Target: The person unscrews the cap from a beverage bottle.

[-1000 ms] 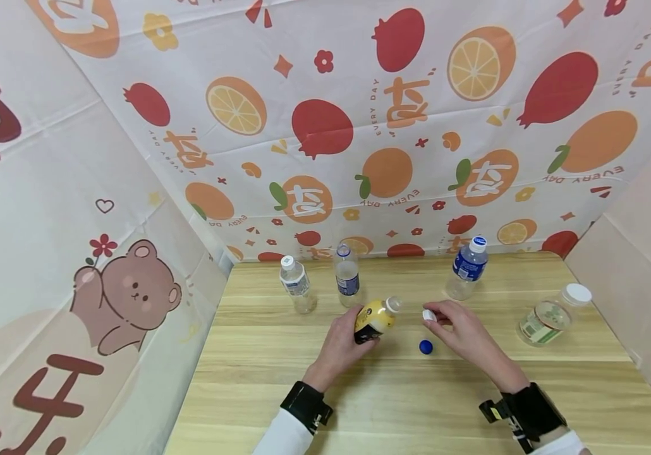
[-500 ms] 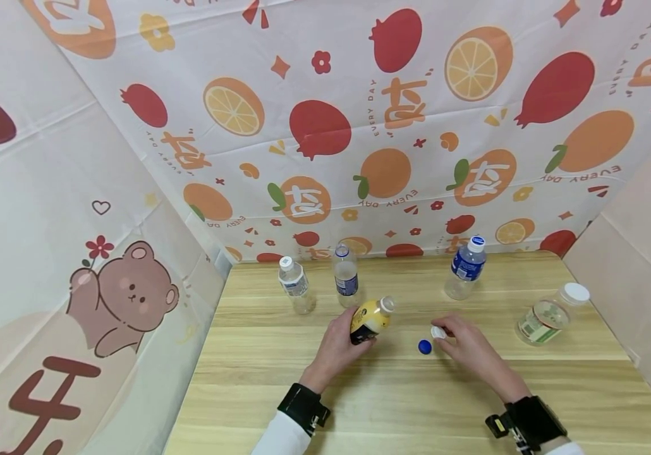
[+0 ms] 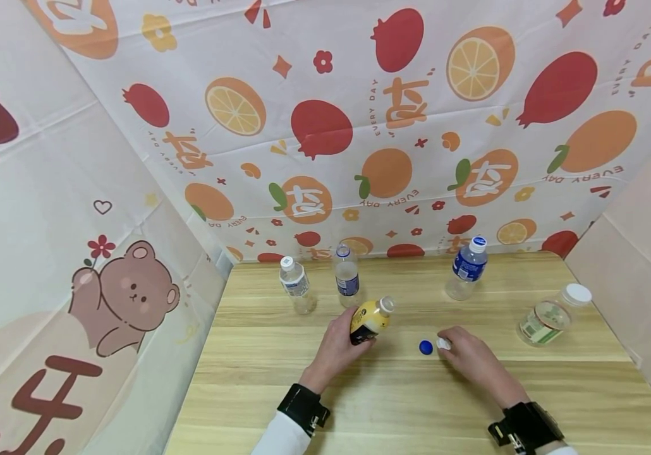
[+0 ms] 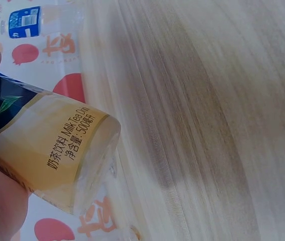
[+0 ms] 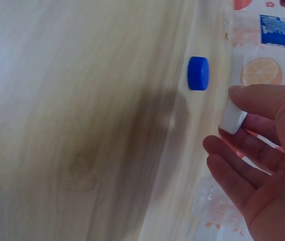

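Note:
My left hand (image 3: 337, 347) grips a milk tea bottle (image 3: 368, 320) with a yellow and dark label, tilted with its uncapped mouth toward the right. The left wrist view shows the lower part of this bottle (image 4: 77, 143) up close. My right hand (image 3: 473, 360) pinches a white bottle cap (image 3: 443, 343) between thumb and fingers, low over the table. The same white cap (image 5: 232, 117) appears in the right wrist view. Just left of that hand lies a blue bottle cap (image 3: 425, 347) on the wood, apart from the fingers.
Two clear bottles stand at the back left: a white-capped bottle (image 3: 297, 285) and a blue-labelled bottle (image 3: 347, 278). A blue-labelled bottle with a cap (image 3: 466, 268) is at the back right. Farther right stands a white-lidded jar (image 3: 550, 316). A printed cloth (image 3: 359, 234) hangs behind the wooden table (image 3: 246, 379).
My right hand has moved down and slightly right with the white cap, from above the blue cap to beside it. The milk tea bottle has shifted slightly left in my left hand.

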`<action>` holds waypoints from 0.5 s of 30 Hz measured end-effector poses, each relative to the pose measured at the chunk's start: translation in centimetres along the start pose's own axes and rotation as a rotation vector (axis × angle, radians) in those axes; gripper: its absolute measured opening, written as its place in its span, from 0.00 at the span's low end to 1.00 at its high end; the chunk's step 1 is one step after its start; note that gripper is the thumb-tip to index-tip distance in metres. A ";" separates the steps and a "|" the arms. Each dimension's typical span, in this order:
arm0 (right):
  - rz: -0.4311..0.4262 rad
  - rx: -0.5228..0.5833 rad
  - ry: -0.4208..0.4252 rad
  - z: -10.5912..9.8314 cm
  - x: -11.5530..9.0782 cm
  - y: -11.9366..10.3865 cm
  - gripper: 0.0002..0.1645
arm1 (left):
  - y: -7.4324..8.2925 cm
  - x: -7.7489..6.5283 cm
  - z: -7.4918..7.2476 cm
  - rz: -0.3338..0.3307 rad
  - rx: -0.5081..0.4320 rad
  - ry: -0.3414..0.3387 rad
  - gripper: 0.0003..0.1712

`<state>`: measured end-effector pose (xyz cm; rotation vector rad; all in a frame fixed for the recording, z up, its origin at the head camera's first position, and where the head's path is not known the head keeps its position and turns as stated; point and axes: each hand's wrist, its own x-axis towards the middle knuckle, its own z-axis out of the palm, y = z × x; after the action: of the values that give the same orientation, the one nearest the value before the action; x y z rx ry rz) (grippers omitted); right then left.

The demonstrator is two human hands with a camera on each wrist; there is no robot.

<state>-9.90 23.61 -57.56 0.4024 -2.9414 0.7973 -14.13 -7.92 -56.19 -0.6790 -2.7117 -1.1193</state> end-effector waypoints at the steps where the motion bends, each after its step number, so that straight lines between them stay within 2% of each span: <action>1: 0.003 -0.012 -0.006 0.1 -0.1 0.1 0.15 | 0.0 0.0 0.0 0.000 -0.001 -0.001 0.41; 10: -0.013 -0.078 -0.030 0.8 -0.2 0.8 0.14 | 0.0 0.0 -0.1 -0.004 -0.004 -0.008 0.42; 15: -0.020 -0.099 -0.012 1.3 -0.2 1.2 0.14 | 0.1 -0.1 -0.2 -0.002 -0.006 -0.006 0.42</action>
<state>-10.07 23.99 -59.29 0.4302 -2.9678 0.6461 -14.02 -8.07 -56.05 -0.6821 -2.7160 -1.1285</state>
